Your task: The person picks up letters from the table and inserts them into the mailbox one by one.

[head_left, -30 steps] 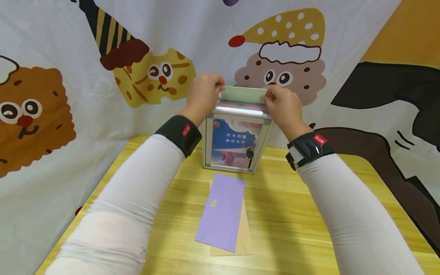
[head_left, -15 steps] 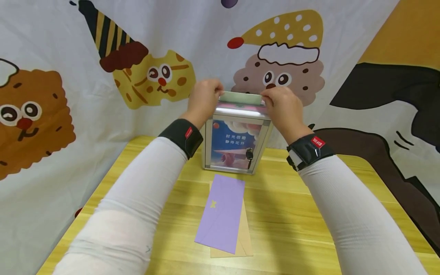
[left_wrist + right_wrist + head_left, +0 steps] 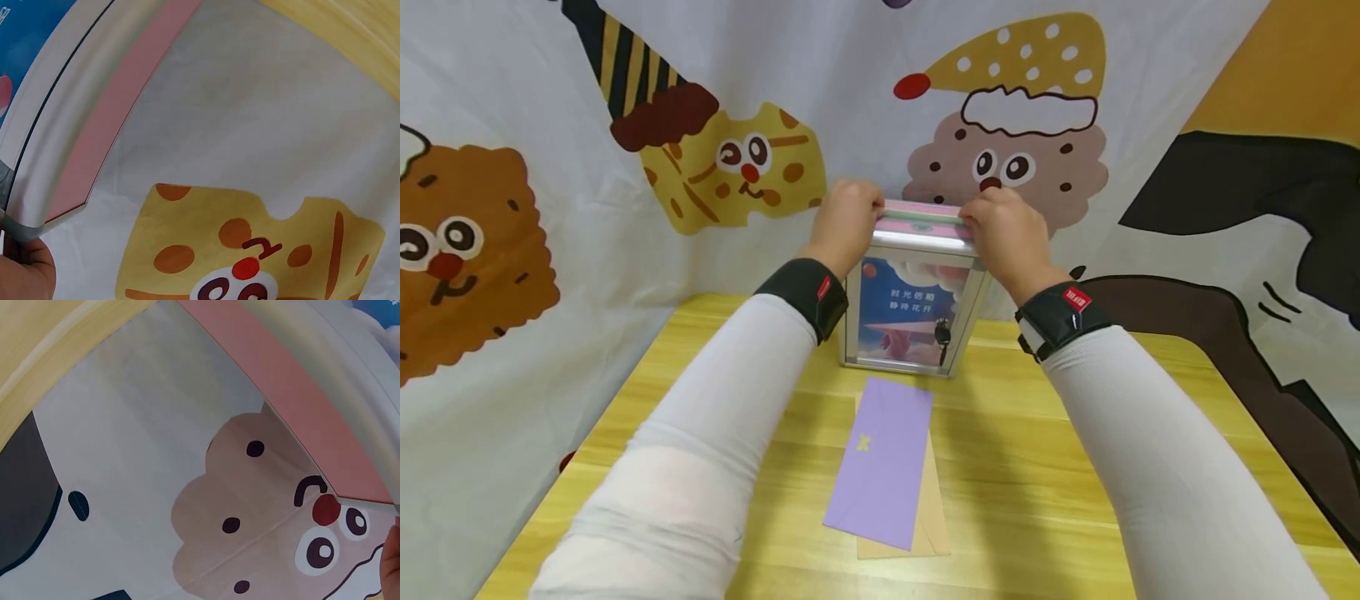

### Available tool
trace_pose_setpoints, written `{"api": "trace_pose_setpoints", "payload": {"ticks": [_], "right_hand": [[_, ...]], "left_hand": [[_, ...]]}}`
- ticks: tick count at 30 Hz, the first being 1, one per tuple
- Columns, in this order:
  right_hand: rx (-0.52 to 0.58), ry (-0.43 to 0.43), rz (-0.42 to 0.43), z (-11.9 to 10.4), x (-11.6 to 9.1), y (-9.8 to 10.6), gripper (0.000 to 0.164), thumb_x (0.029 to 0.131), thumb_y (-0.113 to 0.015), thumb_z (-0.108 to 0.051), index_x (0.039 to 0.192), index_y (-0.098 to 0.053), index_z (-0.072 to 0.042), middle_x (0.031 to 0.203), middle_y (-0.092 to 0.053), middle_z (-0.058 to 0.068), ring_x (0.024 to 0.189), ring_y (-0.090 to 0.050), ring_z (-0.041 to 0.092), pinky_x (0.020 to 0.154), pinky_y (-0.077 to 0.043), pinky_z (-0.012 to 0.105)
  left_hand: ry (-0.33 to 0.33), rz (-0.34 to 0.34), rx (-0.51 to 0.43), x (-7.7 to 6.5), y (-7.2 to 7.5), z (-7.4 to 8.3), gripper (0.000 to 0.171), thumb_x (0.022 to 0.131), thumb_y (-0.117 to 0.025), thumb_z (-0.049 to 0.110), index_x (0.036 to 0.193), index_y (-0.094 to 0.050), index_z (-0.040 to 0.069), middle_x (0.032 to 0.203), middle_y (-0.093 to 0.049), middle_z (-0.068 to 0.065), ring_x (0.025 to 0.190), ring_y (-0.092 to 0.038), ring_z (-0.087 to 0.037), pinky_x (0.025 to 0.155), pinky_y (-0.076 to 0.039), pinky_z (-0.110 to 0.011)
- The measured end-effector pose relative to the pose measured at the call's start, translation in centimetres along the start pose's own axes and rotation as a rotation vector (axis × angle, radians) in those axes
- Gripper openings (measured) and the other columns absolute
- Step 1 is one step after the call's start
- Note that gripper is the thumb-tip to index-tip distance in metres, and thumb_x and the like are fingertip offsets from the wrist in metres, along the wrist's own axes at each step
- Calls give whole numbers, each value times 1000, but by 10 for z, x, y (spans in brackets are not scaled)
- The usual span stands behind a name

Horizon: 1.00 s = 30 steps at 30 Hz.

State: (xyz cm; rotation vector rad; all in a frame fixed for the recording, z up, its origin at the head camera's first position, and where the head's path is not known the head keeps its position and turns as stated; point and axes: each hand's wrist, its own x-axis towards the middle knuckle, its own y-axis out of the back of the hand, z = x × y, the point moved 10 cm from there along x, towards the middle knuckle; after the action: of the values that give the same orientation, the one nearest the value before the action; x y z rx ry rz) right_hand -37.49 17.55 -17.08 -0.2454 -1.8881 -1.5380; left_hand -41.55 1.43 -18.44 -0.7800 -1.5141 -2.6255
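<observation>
A mailbox [image 3: 910, 312] with a silver frame, pink sides and a blue picture door stands on the table; a key hangs from its lock [image 3: 942, 332]. Only a thin green strip of an envelope [image 3: 921, 218] shows along the box's top, the rest hidden inside. My left hand [image 3: 847, 218] pinches the strip's left end, and my right hand [image 3: 1009, 242] its right end. In the left wrist view, the left fingers [image 3: 31, 269] are at the box's top corner. Part of the right hand [image 3: 392, 559] appears at the right wrist view's edge, beside the pink side.
In front of the box a purple envelope [image 3: 883, 467] with a small yellow mark lies over a tan envelope [image 3: 934, 525]. They rest on a yellow wood-grain table [image 3: 1030, 467]. A white cloth [image 3: 865, 92] with cartoon faces hangs close behind the box.
The green envelope has sunk down into the box's top, from a wide band to a thin strip. Both hands have moved down with it, and the right hand slightly inward.
</observation>
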Motion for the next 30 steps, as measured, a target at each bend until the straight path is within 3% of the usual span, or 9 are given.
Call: {"api": "trace_pose_setpoints", "payload": {"ticks": [8, 13, 17, 21, 24, 27, 30], "right_hand": [[-72, -18, -92, -4, 3, -1, 19, 95, -59, -6, 108, -73, -5, 102, -64, 12, 96, -55, 30, 76, -52, 49], [-68, -19, -80, -6, -1, 1, 20, 95, -57, -4, 109, -73, -6, 103, -65, 12, 97, -56, 30, 77, -52, 49], [-4, -24, 1, -6, -12, 8, 19, 95, -58, -4, 109, -71, -3, 103, -66, 13, 96, -56, 31, 78, -51, 46], [75, -38, 143, -5, -37, 25, 18, 95, -60, -6, 107, -71, 0, 100, -66, 16, 94, -57, 32, 77, -50, 45], [104, -47, 215, -5, -67, 35, 16, 94, -61, -6, 103, -72, 2, 96, -66, 17, 91, -57, 33, 74, -49, 45], [114, -58, 225, -6, -101, 39, 13, 91, -64, -2, 101, -72, 2, 93, -67, 17, 89, -58, 33, 74, -49, 45], [102, -60, 199, -8, -136, 38, 14, 87, -68, 1, 100, -73, 2, 93, -68, 16, 86, -59, 34, 69, -49, 45]], "left_hand": [[-34, -49, 134, -1, 1, 8, 23, 101, -51, 12, 110, -70, 3, 110, -64, -13, 106, -51, -28, 95, -42, -36], [-34, -36, 72, -7, 4, 6, 20, 100, -53, 12, 106, -70, 2, 107, -63, -13, 105, -50, -28, 94, -42, -35], [-26, 49, -33, -19, 14, 2, 20, 99, -55, 14, 103, -70, 2, 104, -64, -12, 103, -51, -27, 92, -44, -35], [2, 141, -115, -45, 28, -7, 20, 98, -56, 16, 102, -70, 1, 103, -65, -12, 101, -54, -27, 90, -44, -37], [29, 171, -163, -71, 35, -17, 21, 98, -58, 16, 102, -70, 0, 101, -66, -13, 98, -55, -28, 87, -46, -38], [61, 154, -188, -99, 32, -30, 22, 97, -58, 16, 103, -70, -1, 98, -65, -14, 95, -57, -28, 84, -47, -40], [101, 87, -201, -126, 20, -43, 20, 97, -60, 15, 102, -71, -1, 96, -66, -15, 92, -58, -29, 79, -49, -40]]}}
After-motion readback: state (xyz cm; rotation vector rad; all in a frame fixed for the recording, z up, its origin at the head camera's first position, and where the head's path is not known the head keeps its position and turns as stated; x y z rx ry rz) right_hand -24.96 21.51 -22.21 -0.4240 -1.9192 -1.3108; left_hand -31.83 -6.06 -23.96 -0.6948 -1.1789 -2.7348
